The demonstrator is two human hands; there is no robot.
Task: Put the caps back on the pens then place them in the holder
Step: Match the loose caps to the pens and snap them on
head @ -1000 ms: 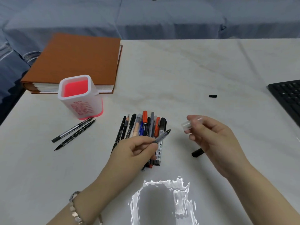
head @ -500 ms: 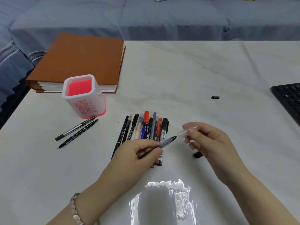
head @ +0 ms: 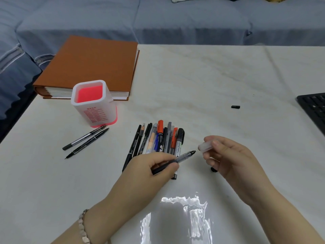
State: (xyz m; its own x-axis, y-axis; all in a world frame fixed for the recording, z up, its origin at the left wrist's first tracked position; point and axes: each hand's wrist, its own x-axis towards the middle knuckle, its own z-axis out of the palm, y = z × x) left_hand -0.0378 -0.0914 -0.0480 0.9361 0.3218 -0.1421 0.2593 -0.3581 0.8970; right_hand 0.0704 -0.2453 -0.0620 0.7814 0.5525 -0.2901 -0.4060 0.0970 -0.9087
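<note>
My left hand (head: 151, 167) grips an uncapped black pen (head: 182, 157), its tip pointing right. My right hand (head: 228, 159) pinches a clear cap (head: 204, 146) just right of that tip, a small gap between them. A pile of several pens and markers (head: 161, 138) lies on the white table behind my left hand. Two more uncapped pens (head: 86, 140) lie beside the white holder with a pink inside (head: 93, 103), which holds nothing. One small black cap (head: 235, 107) lies far right; another black cap (head: 213, 169) peeks from under my right hand.
An orange binder (head: 95, 66) lies behind the holder at the table's back left. A black keyboard (head: 314, 108) sits at the right edge. A blue sofa runs behind the table. A shiny glare patch is near the front edge.
The clear cap in my right hand has moved down and left toward the pen tip. My left hand turned the pen so its tip points more to the right.
</note>
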